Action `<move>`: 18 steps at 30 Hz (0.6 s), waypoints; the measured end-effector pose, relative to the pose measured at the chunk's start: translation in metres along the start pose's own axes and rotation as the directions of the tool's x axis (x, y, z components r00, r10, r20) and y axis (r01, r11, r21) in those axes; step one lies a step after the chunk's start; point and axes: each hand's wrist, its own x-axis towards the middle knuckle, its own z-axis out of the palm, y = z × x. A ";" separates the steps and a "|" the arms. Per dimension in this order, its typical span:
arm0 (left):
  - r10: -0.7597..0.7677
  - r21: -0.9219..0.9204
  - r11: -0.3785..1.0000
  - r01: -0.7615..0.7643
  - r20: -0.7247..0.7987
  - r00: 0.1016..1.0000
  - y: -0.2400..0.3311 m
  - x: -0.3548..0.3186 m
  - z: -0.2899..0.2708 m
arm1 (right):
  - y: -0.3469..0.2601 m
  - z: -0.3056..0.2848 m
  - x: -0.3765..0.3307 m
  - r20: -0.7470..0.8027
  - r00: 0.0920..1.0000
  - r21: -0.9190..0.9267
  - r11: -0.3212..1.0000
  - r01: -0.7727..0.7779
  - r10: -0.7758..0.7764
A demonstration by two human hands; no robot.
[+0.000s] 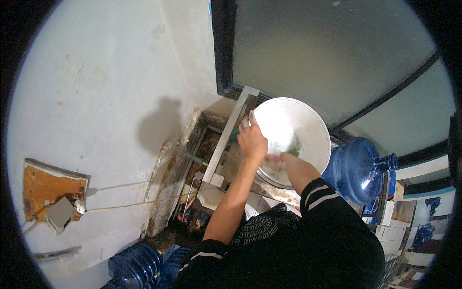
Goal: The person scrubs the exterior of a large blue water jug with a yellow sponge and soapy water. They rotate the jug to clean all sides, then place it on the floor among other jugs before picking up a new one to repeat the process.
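A large white bucket [313, 115] is tipped so that its mouth faces me. My left hand [252, 139] grips its left rim, fingers wrapped over the edge. My right hand [279, 158] reaches inside the bucket, low against the inner wall. Motion smears its fingers, so I cannot make out their grip. Beside that hand is a small blurred green patch [294, 151], whose kind does not show.
A blue water jug [353, 168] lies right of the bucket; more blue jugs [134, 265] stand at lower left. A pale bar [231, 130] runs left of the bucket. A cord [144, 203] stretches from the wall box [59, 214]. Frosted glass panels [313, 58] rise behind.
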 end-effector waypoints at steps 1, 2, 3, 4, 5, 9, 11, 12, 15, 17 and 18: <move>0.007 -0.014 1.000 -0.007 -0.003 1.000 0.002 -0.001 -0.001 | -0.002 -0.014 0.002 -0.005 0.999 -0.013 0.998 0.053 -0.054; 0.012 -0.024 1.000 -0.012 -0.008 1.000 0.003 -0.002 -0.003 | -0.006 -0.026 0.006 -0.013 0.994 -0.028 0.994 0.104 -0.104; 0.019 -0.039 0.999 -0.020 -0.011 1.000 0.005 -0.003 -0.004 | -0.006 -0.045 0.010 0.002 0.967 -0.229 0.942 0.247 -0.253; 0.027 -0.038 0.999 -0.027 -0.010 1.000 0.007 -0.003 -0.002 | -0.004 -0.070 0.014 0.033 0.910 -0.452 0.806 0.382 -0.413; 0.038 -0.041 0.998 -0.038 -0.003 0.999 0.009 -0.002 0.001 | 0.002 -0.094 0.014 0.063 0.846 -0.649 0.622 0.438 -0.530; 0.034 -0.024 0.999 -0.034 0.002 0.999 0.003 0.000 0.001 | -0.023 -0.127 0.003 -0.084 0.929 -0.621 0.748 0.235 -0.361; 0.010 -0.010 1.000 -0.009 0.016 1.000 -0.002 0.001 -0.005 | -0.046 -0.105 -0.010 -0.203 0.978 -0.378 0.926 -0.026 -0.056; 0.009 -0.012 1.000 -0.009 0.032 0.999 0.001 0.001 -0.005 | -0.037 -0.088 -0.014 -0.218 0.974 -0.331 0.935 -0.129 0.057; 0.031 -0.007 0.999 -0.031 0.014 0.999 0.003 0.000 0.002 | -0.002 -0.039 -0.017 -0.176 0.932 -0.217 0.912 -0.349 0.315; 0.041 -0.024 0.999 -0.040 0.020 0.999 0.004 0.000 0.002 | 0.012 -0.011 -0.017 -0.060 0.944 -0.049 0.944 -0.326 0.323; 0.044 -0.030 0.999 -0.044 0.023 0.999 0.004 -0.001 0.001 | 0.010 0.000 -0.017 0.009 0.954 0.064 0.952 -0.299 0.299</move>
